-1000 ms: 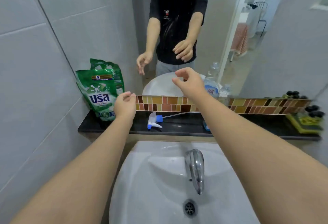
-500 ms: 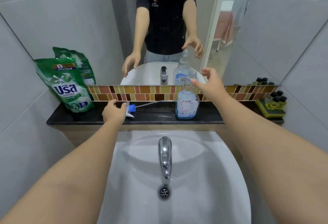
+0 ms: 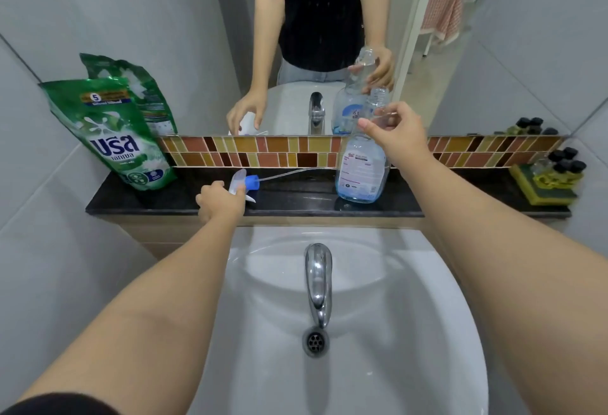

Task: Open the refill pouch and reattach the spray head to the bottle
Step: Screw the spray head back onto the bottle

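Note:
A green refill pouch (image 3: 113, 138) leans upright against the wall at the left end of the black shelf (image 3: 296, 197). The white and blue spray head (image 3: 245, 182) lies on the shelf with its thin tube pointing right. My left hand (image 3: 220, 200) is closed around its white body. A clear bottle (image 3: 362, 167) with pale blue liquid stands uncapped on the shelf to the right. My right hand (image 3: 394, 131) grips its neck.
A white sink (image 3: 394, 332) with a chrome tap (image 3: 317, 279) lies below the shelf. Small dark-capped bottles on a yellow sponge (image 3: 546, 181) sit at the shelf's right end. A mirror (image 3: 329, 36) and mosaic tile strip back the shelf.
The view tilted down. My left hand dropped from beside the pouch onto the spray head and closed on it. My right hand reached the bottle's neck and took hold.

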